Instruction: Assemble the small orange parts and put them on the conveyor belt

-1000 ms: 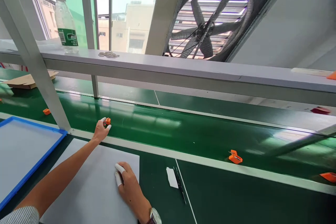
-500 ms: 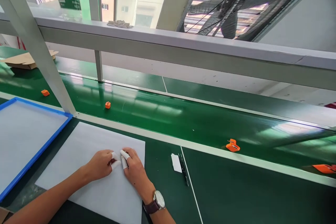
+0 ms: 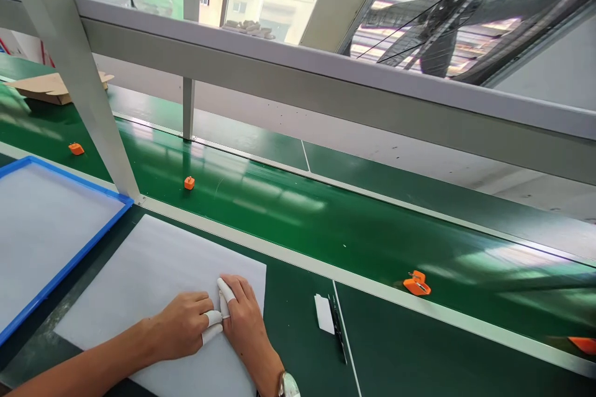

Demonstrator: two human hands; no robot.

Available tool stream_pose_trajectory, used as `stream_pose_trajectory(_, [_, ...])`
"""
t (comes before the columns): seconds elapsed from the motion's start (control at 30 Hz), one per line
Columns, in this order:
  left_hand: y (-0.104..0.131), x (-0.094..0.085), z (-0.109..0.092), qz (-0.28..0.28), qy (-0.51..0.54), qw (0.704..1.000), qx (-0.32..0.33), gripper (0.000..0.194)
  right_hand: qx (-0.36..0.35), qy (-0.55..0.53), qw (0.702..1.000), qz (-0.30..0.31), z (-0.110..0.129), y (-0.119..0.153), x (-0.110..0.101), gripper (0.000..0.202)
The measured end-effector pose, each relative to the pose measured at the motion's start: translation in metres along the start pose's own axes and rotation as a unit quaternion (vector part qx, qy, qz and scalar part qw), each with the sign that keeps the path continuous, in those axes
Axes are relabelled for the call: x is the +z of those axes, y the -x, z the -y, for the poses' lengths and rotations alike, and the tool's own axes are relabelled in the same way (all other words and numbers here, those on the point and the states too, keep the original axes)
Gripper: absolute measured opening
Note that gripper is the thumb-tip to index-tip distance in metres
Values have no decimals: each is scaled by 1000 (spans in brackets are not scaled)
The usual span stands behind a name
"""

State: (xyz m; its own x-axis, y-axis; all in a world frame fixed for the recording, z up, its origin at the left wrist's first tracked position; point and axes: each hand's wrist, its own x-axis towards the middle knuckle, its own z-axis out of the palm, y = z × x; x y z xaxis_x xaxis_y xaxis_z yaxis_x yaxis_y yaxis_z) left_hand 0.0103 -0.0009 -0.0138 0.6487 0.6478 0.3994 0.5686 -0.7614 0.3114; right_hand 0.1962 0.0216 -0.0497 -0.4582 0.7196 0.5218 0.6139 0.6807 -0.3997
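Note:
My left hand (image 3: 186, 325) is closed, with white finger cots on its thumb and a finger. My right hand (image 3: 244, 316) meets it, also closed and wearing white finger cots. The fingertips of both hands press together over a white sheet (image 3: 177, 267) on the dark green bench. Whatever they pinch, if anything, is hidden by the fingers. A wristwatch (image 3: 289, 386) sits on my right wrist at the lower frame edge.
A blue-rimmed tray (image 3: 97, 245) lies left. A white card (image 3: 324, 314) and black tweezers-like tool (image 3: 338, 332) lie right. Beyond the pale rail, a green belt (image 3: 279, 223) carries several small orange pieces (image 3: 416, 283). A slanted post (image 3: 93, 93) rises at left; a cardboard piece (image 3: 46, 87) lies behind.
My hands have come fully together and moved lower in the picture, the left fingertips now against the right ones. The view has tilted. The orange pieces have shifted slightly left relative to the rail.

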Motion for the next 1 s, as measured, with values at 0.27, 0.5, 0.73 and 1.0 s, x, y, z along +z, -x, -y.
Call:
stream_pose_trajectory(0.27, [5,2,3,43,0,999,1,18,23,-29,999,2,0,-2,-3,56])
stream_pose_trajectory(0.5, [1,-3,4,40,10,999,2,19,48,-23,999,0,0,-2,-3,43])
stream_pose_trajectory(0.73, [-1,-5,5,24,39,999,-1,16,49,-7,999,-18,-2,-1,3,39])
stream_pose_trajectory(1.0, [3,0,8,42,50,998,-20,14,30,-13,999,-23,0,-4,-2,42])
